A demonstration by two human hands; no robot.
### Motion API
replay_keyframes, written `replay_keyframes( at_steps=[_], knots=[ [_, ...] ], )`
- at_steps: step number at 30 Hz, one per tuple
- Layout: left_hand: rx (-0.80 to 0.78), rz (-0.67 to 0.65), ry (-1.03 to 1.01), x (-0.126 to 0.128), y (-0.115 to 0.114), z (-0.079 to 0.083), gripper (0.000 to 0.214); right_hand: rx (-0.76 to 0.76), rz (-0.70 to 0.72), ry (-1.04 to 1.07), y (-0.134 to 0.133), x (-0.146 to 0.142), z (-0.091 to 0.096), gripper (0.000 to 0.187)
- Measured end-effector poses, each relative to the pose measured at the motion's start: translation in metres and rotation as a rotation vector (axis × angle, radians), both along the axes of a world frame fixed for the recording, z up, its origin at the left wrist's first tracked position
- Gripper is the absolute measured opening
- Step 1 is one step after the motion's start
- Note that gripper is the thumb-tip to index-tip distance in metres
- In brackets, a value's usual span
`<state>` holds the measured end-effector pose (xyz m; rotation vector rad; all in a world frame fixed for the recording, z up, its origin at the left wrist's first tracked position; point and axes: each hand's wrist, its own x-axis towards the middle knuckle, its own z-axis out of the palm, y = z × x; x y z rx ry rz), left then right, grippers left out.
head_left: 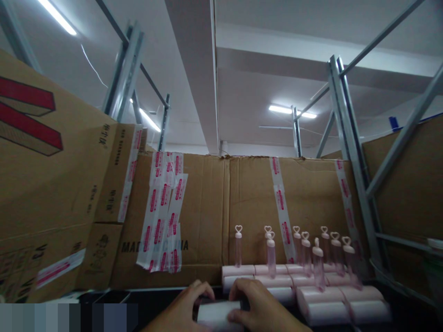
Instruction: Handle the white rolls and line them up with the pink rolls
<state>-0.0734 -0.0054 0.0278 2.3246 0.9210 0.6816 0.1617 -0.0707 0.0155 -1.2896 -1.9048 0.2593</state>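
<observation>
Both my hands close around one white roll [218, 313] at the bottom middle of the view. My left hand [183, 309] wraps its left end, and my right hand [258, 306] covers its right end and top. Just beyond and to the right lie several pale pink rolls [332, 299] side by side, each with an upright pink handle [271, 253] topped by a heart-shaped loop. The handles stand in a loose row in front of a cardboard wall.
A taped cardboard wall [214, 207] closes off the back. Large cardboard boxes [51, 184] stack on the left. Metal shelf uprights [349, 152] and braces rise on the right, with more cardboard behind. The work surface [155, 299] is dark.
</observation>
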Motion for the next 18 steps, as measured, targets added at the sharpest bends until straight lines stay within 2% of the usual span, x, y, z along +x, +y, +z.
replay_keyframes(
  at_steps=[3, 8, 13, 16, 18],
  knots=[
    [-0.032, -0.012, 0.019, -0.002, 0.007, -0.006, 0.055, 0.013, 0.021, -0.016, -0.001, 0.001, -0.001, 0.011],
    [-0.039, -0.022, 0.027, -0.007, 0.012, -0.008, 0.062, 0.055, -0.02, 0.005, -0.005, 0.012, 0.007, 0.015],
    [-0.05, 0.007, 0.092, -0.012, 0.012, -0.009, 0.07, 0.051, -0.083, -0.017, -0.012, 0.036, 0.029, 0.017],
    [0.072, -0.016, 0.106, -0.011, 0.016, -0.008, 0.072, 0.012, -0.109, -0.067, -0.027, 0.053, 0.044, 0.018],
    [0.216, 0.018, 0.063, -0.008, 0.019, -0.004, 0.063, -0.021, -0.137, -0.101, -0.043, 0.063, 0.05, 0.019]
  ],
)
